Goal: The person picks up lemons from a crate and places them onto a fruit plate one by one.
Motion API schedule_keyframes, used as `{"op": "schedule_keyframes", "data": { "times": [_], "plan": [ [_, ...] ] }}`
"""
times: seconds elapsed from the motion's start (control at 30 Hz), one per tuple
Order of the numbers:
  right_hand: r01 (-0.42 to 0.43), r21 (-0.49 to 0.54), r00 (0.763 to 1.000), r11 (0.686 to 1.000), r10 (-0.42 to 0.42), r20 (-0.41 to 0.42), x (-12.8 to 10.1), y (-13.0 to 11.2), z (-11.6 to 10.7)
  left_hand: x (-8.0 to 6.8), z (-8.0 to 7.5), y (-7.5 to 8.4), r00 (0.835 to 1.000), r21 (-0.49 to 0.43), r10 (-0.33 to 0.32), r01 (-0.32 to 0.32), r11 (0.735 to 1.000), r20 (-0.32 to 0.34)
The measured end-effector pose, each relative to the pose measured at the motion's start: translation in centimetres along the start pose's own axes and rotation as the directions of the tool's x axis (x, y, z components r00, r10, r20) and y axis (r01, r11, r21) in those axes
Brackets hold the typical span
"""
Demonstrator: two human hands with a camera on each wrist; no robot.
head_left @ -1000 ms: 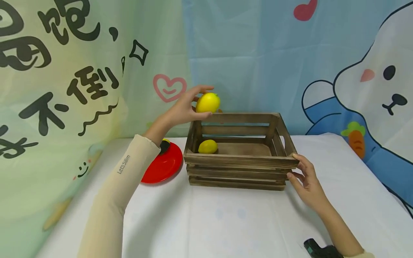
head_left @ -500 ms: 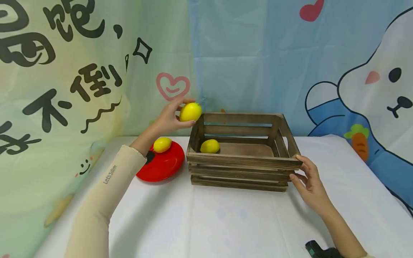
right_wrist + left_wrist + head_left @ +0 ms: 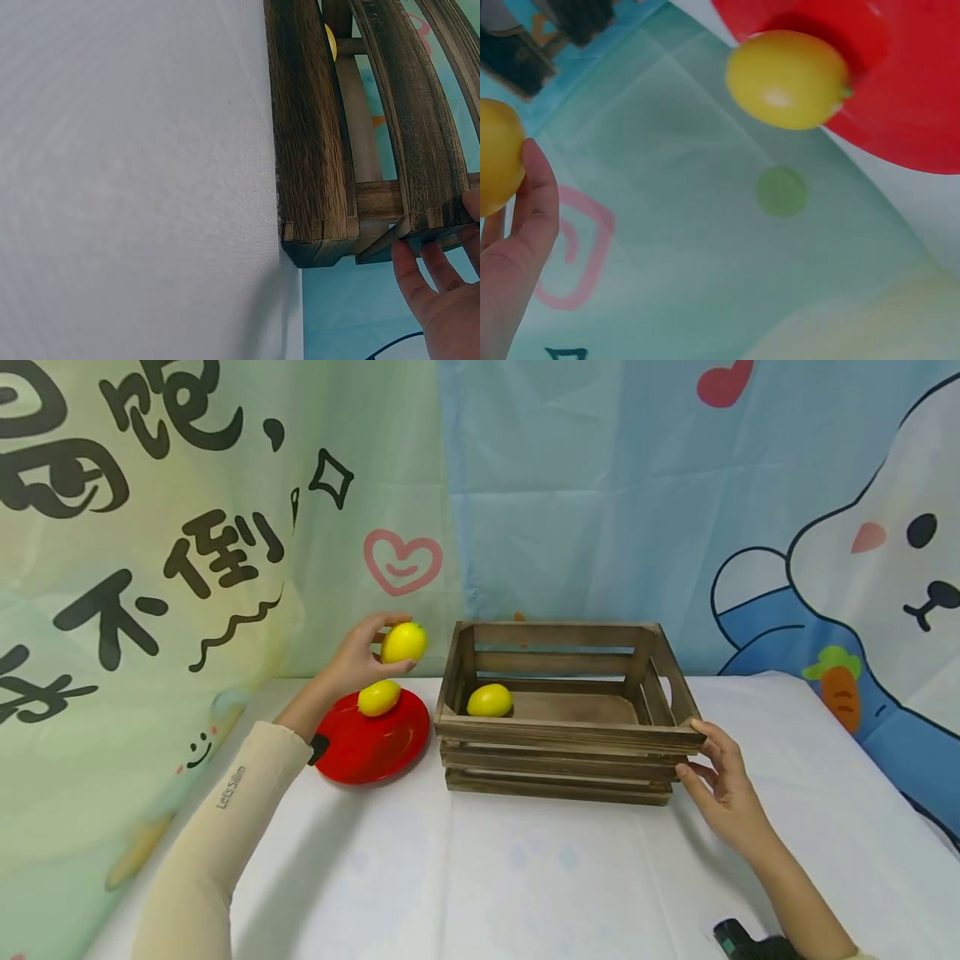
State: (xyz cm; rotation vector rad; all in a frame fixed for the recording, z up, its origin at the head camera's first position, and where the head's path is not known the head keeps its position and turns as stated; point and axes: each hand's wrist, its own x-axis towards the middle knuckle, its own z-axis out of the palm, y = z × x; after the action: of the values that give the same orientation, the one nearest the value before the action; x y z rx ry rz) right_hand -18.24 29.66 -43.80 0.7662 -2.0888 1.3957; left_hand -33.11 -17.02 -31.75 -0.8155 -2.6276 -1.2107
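Observation:
My left hand [image 3: 358, 653] grips a yellow lemon [image 3: 404, 642] between thumb and fingers, raised over the back of a red plate [image 3: 363, 760]. A second lemon [image 3: 378, 697] lies on that plate, just below the held one; the left wrist view shows both lemons. At the right, my right hand [image 3: 722, 785] holds the front right corner of a brown slatted wooden crate [image 3: 570, 739], its thumb against the front slat and fingers at the end. Inside the crate, toward the left, sits another lemon [image 3: 490, 700].
A white cloth [image 3: 540, 877] covers the table. Behind it hangs a printed curtain [image 3: 540, 510] with a cartoon rabbit and writing. A black device [image 3: 750, 941] is by the right forearm at the bottom edge.
My left hand, holding the lemon, has moved left and down from above the crate's back left corner to over the red plate. The right hand keeps its hold on the crate.

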Motion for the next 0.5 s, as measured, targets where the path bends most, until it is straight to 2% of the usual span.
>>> {"op": "schedule_keyframes", "data": {
  "times": [0.2,0.5],
  "plan": [
    [-0.001,0.008,1.000,1.000,0.001,0.000,0.1,-0.1,-0.1,-1.2,-0.5,-1.3,0.999,-0.032,-0.032,0.032,0.999,-0.003],
    [-0.005,-0.009,1.000,1.000,0.005,-0.003,0.0,-0.1,0.0,-3.6,-0.7,-4.0,0.986,-0.031,-0.168,0.168,0.985,0.007]
  ]
}}
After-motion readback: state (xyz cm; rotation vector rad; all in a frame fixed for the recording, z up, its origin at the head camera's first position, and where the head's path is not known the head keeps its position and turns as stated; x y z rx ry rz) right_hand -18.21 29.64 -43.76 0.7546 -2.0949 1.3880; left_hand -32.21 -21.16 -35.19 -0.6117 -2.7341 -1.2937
